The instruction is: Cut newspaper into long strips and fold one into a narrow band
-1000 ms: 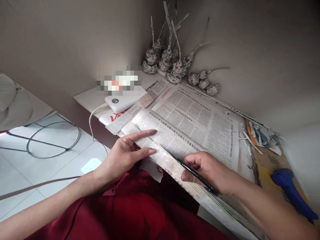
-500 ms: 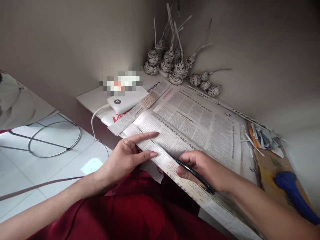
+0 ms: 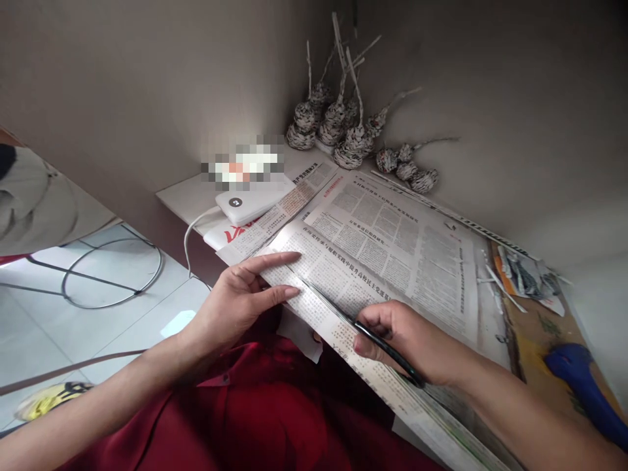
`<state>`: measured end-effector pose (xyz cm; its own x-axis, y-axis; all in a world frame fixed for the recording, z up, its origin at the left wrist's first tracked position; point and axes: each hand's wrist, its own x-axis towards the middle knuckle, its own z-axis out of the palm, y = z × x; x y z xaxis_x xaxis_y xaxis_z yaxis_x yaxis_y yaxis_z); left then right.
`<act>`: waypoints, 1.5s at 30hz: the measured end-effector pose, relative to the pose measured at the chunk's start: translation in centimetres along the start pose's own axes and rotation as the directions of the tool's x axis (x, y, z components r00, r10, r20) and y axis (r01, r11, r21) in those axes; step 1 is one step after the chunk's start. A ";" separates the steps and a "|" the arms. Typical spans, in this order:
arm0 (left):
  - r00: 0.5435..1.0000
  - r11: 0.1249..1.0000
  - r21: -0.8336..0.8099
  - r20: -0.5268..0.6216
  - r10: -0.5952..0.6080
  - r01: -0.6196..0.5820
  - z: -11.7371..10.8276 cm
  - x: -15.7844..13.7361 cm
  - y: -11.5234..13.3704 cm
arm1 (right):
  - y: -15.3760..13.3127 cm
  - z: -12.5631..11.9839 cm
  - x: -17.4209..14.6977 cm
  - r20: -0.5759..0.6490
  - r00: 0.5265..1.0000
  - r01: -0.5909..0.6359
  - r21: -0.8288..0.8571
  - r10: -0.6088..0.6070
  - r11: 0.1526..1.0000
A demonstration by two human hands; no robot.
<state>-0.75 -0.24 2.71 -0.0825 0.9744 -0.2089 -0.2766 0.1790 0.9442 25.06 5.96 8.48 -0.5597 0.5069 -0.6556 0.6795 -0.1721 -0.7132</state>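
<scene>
A folded newspaper sheet (image 3: 338, 261) lies along the near edge of the table, over other printed sheets. My left hand (image 3: 245, 291) rests at its left end, index finger and thumb stretched out and apart on the paper; its other fingers are partly hidden. In my right hand (image 3: 407, 337) is a knife (image 3: 380, 340) with a black handle, gripped between thumb and curled fingers. Its thin blade lies along the fold, partly hidden by paper. Below the blade, the near strip of newspaper hangs close to the dark red clothing on my lap.
Woven paper gourds (image 3: 348, 147) with long stems stand in the back corner. A white power bank (image 3: 255, 199) with a cable sits at the left. Paper scraps (image 3: 532, 278) and a blue-handled tool (image 3: 579, 379) lie at the right. A metal ring frame (image 3: 112, 271) is near the floor.
The view has shifted slightly. My left fingertips have moved a little left along the paper. My right hand keeps its grip on the knife. Something yellow and black now shows at lower left.
</scene>
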 end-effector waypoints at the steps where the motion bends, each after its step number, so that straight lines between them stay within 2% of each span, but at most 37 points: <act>1: 1.000 1.000 0.007 0.013 -0.012 0.012 -0.1 0.0 0.0 | -0.3 0.0 0.1 0.006 1.000 -0.003 -0.004 0.003 1.000; 8: 0.994 0.996 -0.026 0.071 -0.080 0.082 0.2 -0.3 0.3 | -2.5 0.2 0.8 0.054 0.999 0.006 -0.033 -0.005 0.999; 18: 0.995 0.997 -0.051 0.085 -0.059 0.064 0.0 -0.1 0.4 | -0.9 0.1 0.9 0.020 1.000 -0.010 -0.011 0.010 1.000; 26: 0.980 0.992 -0.076 0.178 -0.085 0.100 -0.1 -0.5 0.5 | -2.5 0.5 1.6 0.037 0.999 0.010 -0.058 -0.008 0.998; 36: 0.987 0.990 -0.106 0.144 -0.076 0.092 -0.2 -0.3 0.4 | -2.2 0.9 2.3 0.034 0.999 0.025 0.011 -0.025 1.000; 42: 0.998 0.989 -0.149 0.061 -0.010 0.019 -0.9 0.1 0.7 | -1.9 0.8 2.0 0.024 0.998 0.051 -0.024 -0.050 0.998; 45: 0.998 0.984 -0.175 0.058 0.034 -0.023 -1.5 0.5 0.4 | -1.9 0.8 2.0 0.044 0.998 0.037 -0.032 -0.035 0.999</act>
<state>-2.35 0.13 2.59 -0.0357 0.9863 -0.1613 -0.4380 0.1296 0.8896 22.25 6.66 8.37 -0.6038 0.4748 -0.6403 0.6735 -0.1259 -0.7284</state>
